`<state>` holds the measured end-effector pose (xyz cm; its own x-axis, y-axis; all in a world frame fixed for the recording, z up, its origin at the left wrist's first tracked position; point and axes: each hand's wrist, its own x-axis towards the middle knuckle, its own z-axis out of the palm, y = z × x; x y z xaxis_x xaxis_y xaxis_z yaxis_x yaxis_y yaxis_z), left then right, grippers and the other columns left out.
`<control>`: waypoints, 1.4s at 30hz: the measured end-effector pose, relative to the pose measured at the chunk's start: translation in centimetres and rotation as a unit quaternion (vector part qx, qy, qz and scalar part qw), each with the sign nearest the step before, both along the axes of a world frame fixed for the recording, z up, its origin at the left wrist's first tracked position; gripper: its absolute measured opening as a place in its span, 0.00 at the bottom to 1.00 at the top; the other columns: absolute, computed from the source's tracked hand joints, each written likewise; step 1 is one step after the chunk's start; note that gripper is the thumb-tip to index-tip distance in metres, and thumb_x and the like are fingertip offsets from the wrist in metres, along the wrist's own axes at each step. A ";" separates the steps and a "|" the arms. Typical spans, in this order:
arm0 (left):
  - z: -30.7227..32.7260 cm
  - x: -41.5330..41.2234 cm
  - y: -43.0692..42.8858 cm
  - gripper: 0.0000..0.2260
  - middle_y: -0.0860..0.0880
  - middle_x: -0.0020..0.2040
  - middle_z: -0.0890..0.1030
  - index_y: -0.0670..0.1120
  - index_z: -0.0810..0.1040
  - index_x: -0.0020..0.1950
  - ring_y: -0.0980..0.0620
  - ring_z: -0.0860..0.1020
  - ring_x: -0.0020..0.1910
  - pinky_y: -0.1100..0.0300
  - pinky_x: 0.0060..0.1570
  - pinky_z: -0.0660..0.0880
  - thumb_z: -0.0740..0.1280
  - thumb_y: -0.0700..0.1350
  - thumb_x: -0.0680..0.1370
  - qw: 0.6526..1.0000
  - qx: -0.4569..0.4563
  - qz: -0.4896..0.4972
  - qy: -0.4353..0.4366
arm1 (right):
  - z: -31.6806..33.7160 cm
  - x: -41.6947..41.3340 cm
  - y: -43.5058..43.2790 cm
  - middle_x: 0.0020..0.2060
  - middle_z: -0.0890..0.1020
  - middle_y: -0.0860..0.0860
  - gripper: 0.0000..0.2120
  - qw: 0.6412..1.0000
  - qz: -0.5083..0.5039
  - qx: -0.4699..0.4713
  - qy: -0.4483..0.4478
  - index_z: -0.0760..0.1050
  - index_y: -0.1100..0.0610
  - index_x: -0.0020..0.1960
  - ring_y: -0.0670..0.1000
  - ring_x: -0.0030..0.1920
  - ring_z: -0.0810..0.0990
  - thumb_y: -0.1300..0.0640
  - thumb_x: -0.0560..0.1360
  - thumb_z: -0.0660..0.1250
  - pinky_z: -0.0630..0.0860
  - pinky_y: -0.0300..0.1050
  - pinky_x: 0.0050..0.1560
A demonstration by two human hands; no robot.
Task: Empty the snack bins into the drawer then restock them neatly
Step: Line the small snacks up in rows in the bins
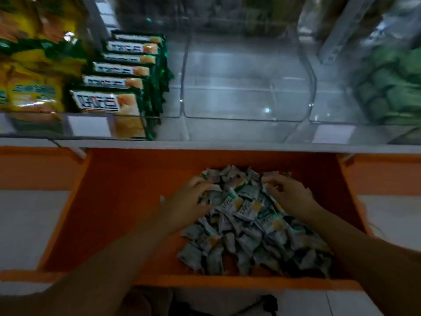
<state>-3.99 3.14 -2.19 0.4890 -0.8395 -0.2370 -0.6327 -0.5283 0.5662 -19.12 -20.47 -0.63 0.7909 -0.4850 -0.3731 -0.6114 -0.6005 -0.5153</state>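
Note:
An orange drawer (127, 201) stands pulled out below the shelf. A heap of small silver-green snack packets (248, 226) lies in its right half. My left hand (189, 199) digs into the heap's left side, fingers curled among the packets. My right hand (289, 192) reaches over the heap's upper right, fingers bent onto the packets there. Above the drawer, a clear plastic bin (241, 87) in the middle of the shelf holds nothing.
Left of the bare bin, a clear bin holds a row of green snack packs (118, 87) standing upright. Yellow snack bags (32, 87) fill the far left. A bin of green packets (391, 87) stands at the right. White price labels (332, 134) line the shelf edge.

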 end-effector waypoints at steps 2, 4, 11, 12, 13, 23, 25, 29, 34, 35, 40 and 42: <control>-2.8 -1.6 -2.6 0.24 0.52 0.76 0.61 0.52 0.65 0.75 0.51 0.65 0.71 0.56 0.68 0.67 0.66 0.52 0.80 0.998 0.049 0.006 0.042 | -3.0 -1.1 -0.8 0.56 0.78 0.50 0.15 0.997 -0.005 0.057 0.053 0.70 0.51 0.68 0.53 0.51 0.78 0.52 0.83 0.58 0.76 0.52 0.50; -5.6 -2.8 -4.5 0.26 0.49 0.77 0.60 0.50 0.63 0.76 0.48 0.65 0.73 0.51 0.69 0.67 0.66 0.53 0.80 0.994 0.079 0.021 0.072 | -5.0 -1.4 -0.4 0.53 0.78 0.51 0.19 0.994 -0.010 0.090 0.062 0.67 0.52 0.71 0.54 0.50 0.78 0.50 0.82 0.60 0.75 0.50 0.49; -12.0 -3.6 -7.5 0.28 0.42 0.70 0.72 0.44 0.62 0.76 0.42 0.74 0.63 0.45 0.62 0.73 0.60 0.58 0.81 0.978 0.134 0.112 0.117 | -10.2 -0.7 1.8 0.71 0.63 0.56 0.32 0.995 -0.025 0.029 0.092 0.59 0.49 0.76 0.59 0.62 0.74 0.39 0.76 0.64 0.73 0.56 0.62; -12.1 -3.5 -7.8 0.28 0.42 0.68 0.74 0.44 0.64 0.75 0.42 0.75 0.62 0.44 0.61 0.73 0.62 0.58 0.80 0.977 0.134 0.119 0.114 | -10.5 -0.6 1.8 0.71 0.63 0.56 0.32 0.995 -0.032 0.024 0.087 0.60 0.49 0.75 0.59 0.61 0.74 0.40 0.76 0.65 0.75 0.56 0.61; -12.2 -3.2 -8.1 0.28 0.42 0.69 0.74 0.44 0.65 0.74 0.41 0.74 0.63 0.45 0.63 0.72 0.64 0.58 0.79 0.976 0.132 0.130 0.119 | -10.6 -0.7 1.8 0.71 0.63 0.56 0.32 0.996 -0.041 0.025 0.081 0.60 0.49 0.75 0.58 0.60 0.75 0.41 0.76 0.66 0.75 0.54 0.59; -5.2 -3.1 -6.9 0.24 0.47 0.64 0.76 0.50 0.70 0.69 0.47 0.79 0.55 0.52 0.51 0.79 0.73 0.46 0.75 0.928 -0.013 0.235 0.287 | -5.1 -1.1 1.4 0.41 0.68 0.57 0.15 0.954 -0.194 0.220 -0.066 0.64 0.53 0.46 0.57 0.40 0.74 0.60 0.73 0.72 0.77 0.62 0.49; -2.0 -2.9 -6.1 0.19 0.51 0.58 0.77 0.55 0.72 0.63 0.49 0.81 0.51 0.52 0.50 0.81 0.74 0.45 0.75 0.928 -0.067 0.230 0.287 | -2.8 -1.3 1.5 0.46 0.72 0.64 0.15 0.943 -0.196 0.252 -0.099 0.65 0.56 0.46 0.61 0.46 0.79 0.59 0.74 0.73 0.78 0.62 0.51; 4.9 -1.9 -4.7 0.14 0.50 0.53 0.80 0.58 0.75 0.57 0.52 0.81 0.45 0.63 0.41 0.79 0.73 0.48 0.75 0.937 -0.158 0.200 0.240 | 2.8 -1.1 2.1 0.54 0.80 0.48 0.17 0.927 -0.167 0.282 -0.182 0.72 0.49 0.60 0.47 0.50 0.82 0.56 0.73 0.73 0.79 0.40 0.46; 12.0 -0.1 -3.8 0.11 0.55 0.50 0.81 0.60 0.75 0.55 0.54 0.81 0.46 0.65 0.42 0.79 0.71 0.49 0.76 0.933 -0.223 0.202 0.196 | 9.1 1.2 3.5 0.47 0.85 0.48 0.11 0.909 -0.129 0.282 -0.277 0.78 0.52 0.54 0.46 0.48 0.84 0.59 0.72 0.73 0.79 0.39 0.45; 13.3 0.5 -3.6 0.12 0.55 0.50 0.80 0.60 0.74 0.55 0.56 0.81 0.44 0.67 0.38 0.78 0.72 0.48 0.76 0.931 -0.242 0.209 0.177 | 10.2 2.0 3.6 0.47 0.85 0.48 0.11 0.909 -0.123 0.278 -0.287 0.79 0.52 0.53 0.45 0.47 0.84 0.59 0.72 0.73 0.80 0.39 0.44; 16.7 4.9 -2.7 0.15 0.52 0.52 0.81 0.50 0.74 0.57 0.60 0.81 0.41 0.71 0.32 0.75 0.74 0.45 0.74 0.871 -0.354 0.311 0.140 | 14.8 8.4 2.4 0.46 0.84 0.51 0.12 0.880 -0.130 0.248 -0.384 0.77 0.55 0.50 0.45 0.43 0.84 0.65 0.71 0.74 0.79 0.35 0.41; 17.0 6.7 -2.2 0.12 0.54 0.49 0.82 0.49 0.77 0.55 0.60 0.81 0.44 0.72 0.33 0.75 0.74 0.45 0.74 0.862 -0.361 0.331 0.128 | 15.0 12.4 1.1 0.48 0.83 0.51 0.13 0.895 -0.117 0.196 -0.383 0.75 0.51 0.48 0.48 0.47 0.83 0.64 0.70 0.75 0.81 0.41 0.46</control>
